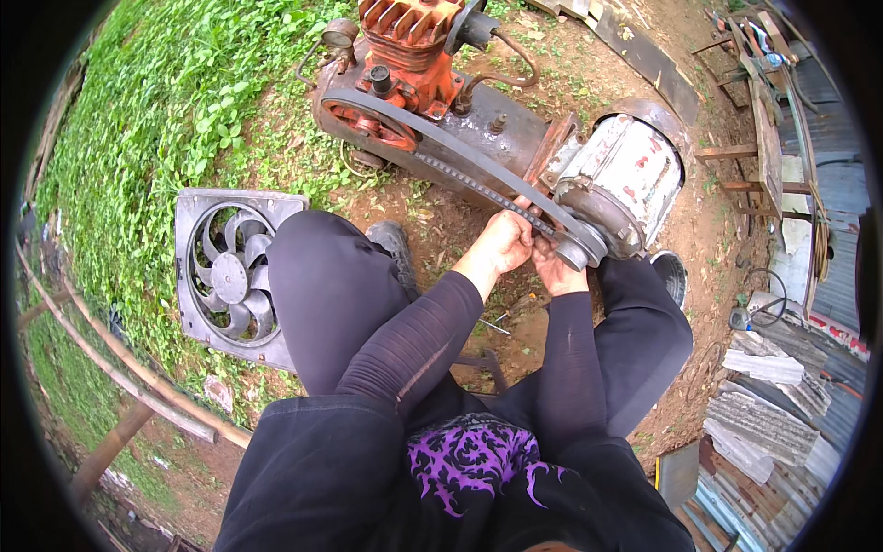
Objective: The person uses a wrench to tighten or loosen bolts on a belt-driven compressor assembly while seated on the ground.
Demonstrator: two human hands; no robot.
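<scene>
A black toothed V-belt (478,189) runs from the orange flywheel (368,124) of an air compressor pump to the small pulley (579,250) on a worn white electric motor (625,170). My left hand (506,241) is closed round the belt's lower run, close to the motor pulley. Just beside it, my right hand (556,269) is closed under the belt, next to the pulley. Its fingertips are partly hidden, and what they grip cannot be made out.
The orange pump (414,55) and motor sit on a dark tank (487,129). A radiator fan (230,278) in a grey shroud lies left of my leg. A small metal tool (495,327) lies on the dirt between my legs. Corrugated sheets (768,423) are stacked at the right.
</scene>
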